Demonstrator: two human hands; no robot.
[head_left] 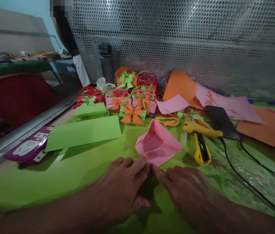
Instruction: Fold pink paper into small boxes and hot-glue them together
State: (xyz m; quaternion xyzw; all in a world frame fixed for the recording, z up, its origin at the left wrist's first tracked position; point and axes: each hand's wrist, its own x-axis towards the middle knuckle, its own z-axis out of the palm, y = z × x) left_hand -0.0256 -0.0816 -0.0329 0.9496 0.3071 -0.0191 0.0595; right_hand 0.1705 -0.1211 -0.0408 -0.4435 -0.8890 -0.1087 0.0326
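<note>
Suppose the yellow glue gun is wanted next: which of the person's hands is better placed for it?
Probably the right hand: the yellow glue gun lies ahead on its side, whereas the left hand would likely reach across the pink paper. Both hands are at that paper.

Folded paper [160,148] lies before baskets [119,102], left of the glue gun [202,127].

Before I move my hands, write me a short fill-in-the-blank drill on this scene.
The left hand and right hand are at the near edge of folded paper coloured ____.
In the picture, the knife lies to the ____ of that paper.
The chair is coloured ____.

Missing words: pink; right; red.
</note>
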